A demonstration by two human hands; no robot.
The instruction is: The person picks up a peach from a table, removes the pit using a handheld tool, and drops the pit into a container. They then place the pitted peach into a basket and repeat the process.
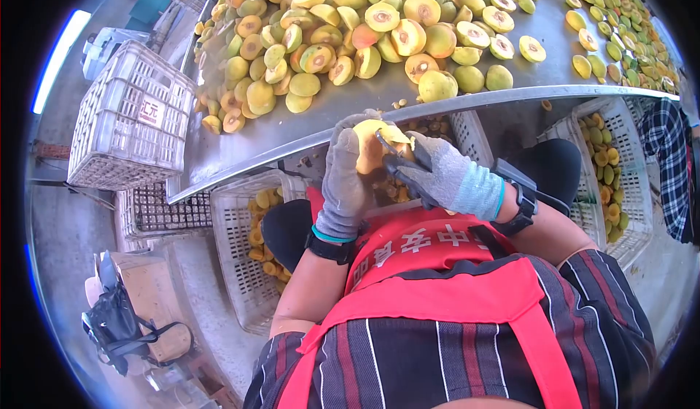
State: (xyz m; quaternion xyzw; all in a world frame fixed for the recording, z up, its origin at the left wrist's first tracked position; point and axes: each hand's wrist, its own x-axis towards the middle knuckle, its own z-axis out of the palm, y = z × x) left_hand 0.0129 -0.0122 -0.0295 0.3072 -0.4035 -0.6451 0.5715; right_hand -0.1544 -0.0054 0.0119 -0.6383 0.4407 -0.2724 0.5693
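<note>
My left hand (343,179), in a grey work glove, is closed around a yellow peach (370,146) over my lap, just below the table's edge. My right hand (445,176), gloved too with dark-coated fingers, is closed on a slim dark pitting tool (385,143). The tool's tip is at the peach's upper right side, where a strip of yellow flesh or skin (394,133) shows. The gloved fingers hide most of its handle. Ahead of both hands, halved peaches (383,17), many with the stone showing, are heaped on the metal table (292,139).
A white plastic crate (131,117) stands at the table's left end. Crates of peach pieces flank my legs, one at the left (233,263) and one at the right (634,219). Another person's checked sleeve (667,168) shows at far right. A black bag (117,321) is lower left.
</note>
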